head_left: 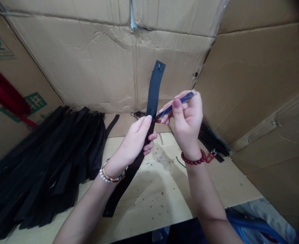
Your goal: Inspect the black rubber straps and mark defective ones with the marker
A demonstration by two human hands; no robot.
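My left hand is closed around the middle of a long black strap, thumb on top. The strap stands upright and slightly curved, with a small hole near its top end, and its lower end hangs down past my left wrist. In my right hand a slim blue-handled pen-like tool is pinched between thumb and fingers. Its dark tip meets the strap's right edge beside my left thumb; whether it is a blade I cannot tell.
A big pile of black straps covers the left of the wooden table. More dark strips lie at the right by the cardboard wall. Dark thread-like scraps lie at the back. Small crumbs dot the tabletop. A red ribbon hangs at the left.
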